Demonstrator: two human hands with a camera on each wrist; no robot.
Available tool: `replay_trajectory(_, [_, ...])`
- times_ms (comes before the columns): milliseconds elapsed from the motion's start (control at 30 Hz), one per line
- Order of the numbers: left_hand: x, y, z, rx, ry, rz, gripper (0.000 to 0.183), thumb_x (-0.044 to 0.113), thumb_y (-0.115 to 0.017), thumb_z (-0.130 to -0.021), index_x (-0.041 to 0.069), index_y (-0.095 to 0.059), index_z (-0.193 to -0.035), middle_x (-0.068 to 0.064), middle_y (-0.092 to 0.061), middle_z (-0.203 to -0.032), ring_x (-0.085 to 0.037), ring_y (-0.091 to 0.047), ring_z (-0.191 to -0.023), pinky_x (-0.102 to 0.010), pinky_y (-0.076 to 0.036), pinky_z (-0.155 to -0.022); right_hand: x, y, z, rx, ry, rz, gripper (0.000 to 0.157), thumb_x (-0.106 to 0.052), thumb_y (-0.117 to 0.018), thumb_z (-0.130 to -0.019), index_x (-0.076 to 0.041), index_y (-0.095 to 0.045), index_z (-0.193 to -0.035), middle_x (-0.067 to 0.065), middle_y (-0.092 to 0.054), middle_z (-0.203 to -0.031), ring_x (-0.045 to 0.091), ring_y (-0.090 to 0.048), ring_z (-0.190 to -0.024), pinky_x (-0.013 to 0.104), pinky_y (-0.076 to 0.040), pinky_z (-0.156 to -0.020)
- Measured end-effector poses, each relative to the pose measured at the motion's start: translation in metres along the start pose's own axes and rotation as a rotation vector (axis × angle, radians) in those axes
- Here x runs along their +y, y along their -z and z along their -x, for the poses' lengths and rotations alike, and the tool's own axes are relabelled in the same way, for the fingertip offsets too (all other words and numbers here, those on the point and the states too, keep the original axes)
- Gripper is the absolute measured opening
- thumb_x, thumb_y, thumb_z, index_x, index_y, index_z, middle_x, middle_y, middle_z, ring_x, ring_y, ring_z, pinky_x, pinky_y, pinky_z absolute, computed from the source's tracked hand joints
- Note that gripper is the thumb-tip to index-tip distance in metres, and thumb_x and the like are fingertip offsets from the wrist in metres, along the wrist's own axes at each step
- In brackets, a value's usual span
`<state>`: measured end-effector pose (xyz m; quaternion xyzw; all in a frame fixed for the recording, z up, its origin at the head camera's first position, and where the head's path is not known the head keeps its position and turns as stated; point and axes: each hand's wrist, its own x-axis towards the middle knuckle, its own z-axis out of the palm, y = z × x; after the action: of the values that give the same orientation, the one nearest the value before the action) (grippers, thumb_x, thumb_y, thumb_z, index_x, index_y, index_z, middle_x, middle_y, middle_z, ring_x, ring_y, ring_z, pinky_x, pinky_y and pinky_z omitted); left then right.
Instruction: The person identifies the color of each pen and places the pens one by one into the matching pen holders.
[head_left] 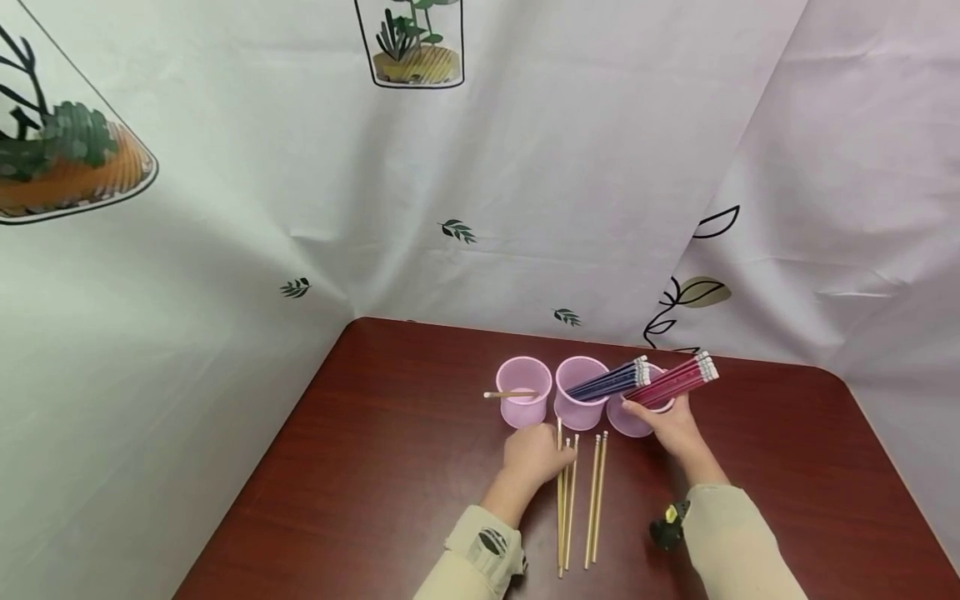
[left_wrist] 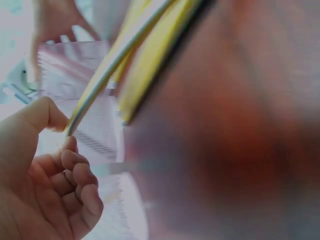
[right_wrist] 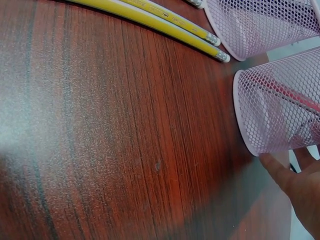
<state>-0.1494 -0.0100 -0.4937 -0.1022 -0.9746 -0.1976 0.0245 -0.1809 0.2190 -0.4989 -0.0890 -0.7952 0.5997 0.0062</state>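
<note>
My left hand (head_left: 534, 457) pinches a yellow pencil (left_wrist: 95, 90) between thumb and forefinger, its other fingers loosely curled. More yellow pencils (head_left: 570, 504) lie beside it on the table. My right hand (head_left: 675, 427) holds the right-hand pink mesh cup (head_left: 630, 422), thumb at the near side and fingers behind. That cup is full of red pencils (head_left: 675, 379) leaning right. In the middle pink cup (head_left: 579, 414) stands a bundle of dark blue pencils (head_left: 611, 381). One yellow pencil (head_left: 510, 394) leans left in the left pink cup (head_left: 523, 414).
The three cups stand in a row near the back of the dark red-brown wooden table (head_left: 390, 450). A separate pair of yellow pencils (head_left: 597, 500) lies between the two forearms. A white printed cloth (head_left: 525, 208) hangs behind the table's back edge.
</note>
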Motion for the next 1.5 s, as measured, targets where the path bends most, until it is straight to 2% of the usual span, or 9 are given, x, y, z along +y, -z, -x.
replay_trajectory(233, [0.011,0.045,-0.005,0.09,-0.011,0.123,0.024,0.034,-0.061,-0.068,0.023,-0.045,-0.055,0.013,-0.04,-0.048,-0.009,-0.041,-0.046,-0.026,-0.033,-0.042,0.001,0.001,0.001,0.009,-0.005,0.009,0.101,-0.032,-0.077,-0.075,-0.007,-0.005,-0.142,0.026,-0.026,-0.14,0.035,-0.025,-0.128,0.05,-0.015,-0.109])
replay_trajectory(367, [0.012,0.082,-0.007,0.218,-0.023,0.221,0.018,0.029,-0.062,-0.068,0.022,-0.048,-0.058,0.014,-0.044,-0.051,-0.008,-0.043,-0.049,-0.024,-0.034,-0.044,-0.002,0.001,0.001,0.003,-0.014,0.007,0.099,-0.028,-0.076,-0.077,-0.007,-0.005,-0.143,0.026,-0.025,-0.141,0.035,-0.024,-0.129,0.048,-0.015,-0.109])
replay_trajectory(533, [0.01,0.122,-0.007,0.384,-0.026,0.419,0.011,0.019,-0.065,-0.067,0.021,-0.055,-0.066,0.013,-0.053,-0.061,-0.005,-0.05,-0.056,-0.021,-0.04,-0.049,-0.002,0.0,0.0,0.01,-0.005,-0.006,0.096,-0.023,-0.076,-0.077,-0.007,-0.007,-0.142,0.024,-0.028,-0.14,0.032,-0.026,-0.128,0.045,-0.017,-0.109])
replay_trajectory(733, [0.002,0.145,-0.009,0.63,-0.141,0.654,0.013,0.002,-0.064,-0.07,0.009,-0.058,-0.079,0.001,-0.058,-0.064,-0.011,-0.054,-0.058,-0.023,-0.048,-0.052,-0.001,0.0,0.0,0.01,0.001,-0.015,0.096,-0.023,-0.076,-0.077,-0.007,-0.006,-0.141,0.024,-0.029,-0.14,0.032,-0.026,-0.128,0.045,-0.017,-0.109])
replay_trajectory(800, [-0.005,0.145,-0.011,0.692,-0.178,0.657,0.016,0.0,-0.064,-0.071,0.008,-0.057,-0.082,-0.002,-0.059,-0.064,-0.011,-0.055,-0.057,-0.024,-0.048,-0.051,-0.001,0.0,0.001,0.006,-0.005,-0.014,0.096,-0.024,-0.075,-0.078,-0.006,-0.005,-0.142,0.025,-0.027,-0.14,0.033,-0.025,-0.128,0.046,-0.016,-0.109])
replay_trajectory(900, [-0.018,0.138,-0.016,0.723,-0.199,0.64,0.017,-0.002,-0.064,-0.072,0.006,-0.056,-0.084,-0.003,-0.061,-0.066,-0.012,-0.056,-0.058,-0.024,-0.049,-0.051,-0.002,0.0,0.001,0.001,-0.013,-0.006,0.097,-0.026,-0.075,-0.078,-0.007,-0.004,-0.142,0.025,-0.026,-0.141,0.034,-0.024,-0.129,0.047,-0.016,-0.109])
replay_trajectory(1000, [-0.034,0.127,-0.02,0.704,-0.177,0.641,0.013,-0.001,-0.065,-0.076,0.005,-0.058,-0.085,-0.005,-0.064,-0.069,-0.013,-0.059,-0.06,-0.026,-0.051,-0.052,-0.002,0.001,0.001,0.002,-0.015,0.001,0.097,-0.026,-0.075,-0.078,-0.008,-0.004,-0.142,0.025,-0.025,-0.141,0.034,-0.024,-0.129,0.047,-0.016,-0.109])
replay_trajectory(1200, [-0.06,0.095,-0.026,0.62,-0.036,0.705,0.01,0.009,-0.065,-0.084,0.005,-0.061,-0.091,-0.006,-0.069,-0.079,-0.015,-0.064,-0.066,-0.025,-0.053,-0.055,-0.001,0.0,0.001,0.011,0.003,-0.019,0.095,-0.024,-0.075,-0.078,-0.007,-0.007,-0.141,0.024,-0.028,-0.14,0.032,-0.027,-0.128,0.046,-0.018,-0.109])
replay_trajectory(1500, [-0.071,0.064,-0.025,0.531,0.037,0.791,0.008,0.009,-0.064,-0.085,0.003,-0.065,-0.091,-0.007,-0.069,-0.081,-0.016,-0.066,-0.071,-0.025,-0.054,-0.062,0.0,-0.001,0.001,0.015,-0.012,-0.021,0.095,-0.025,-0.076,-0.077,-0.008,-0.007,-0.141,0.022,-0.029,-0.14,0.032,-0.027,-0.128,0.046,-0.018,-0.109])
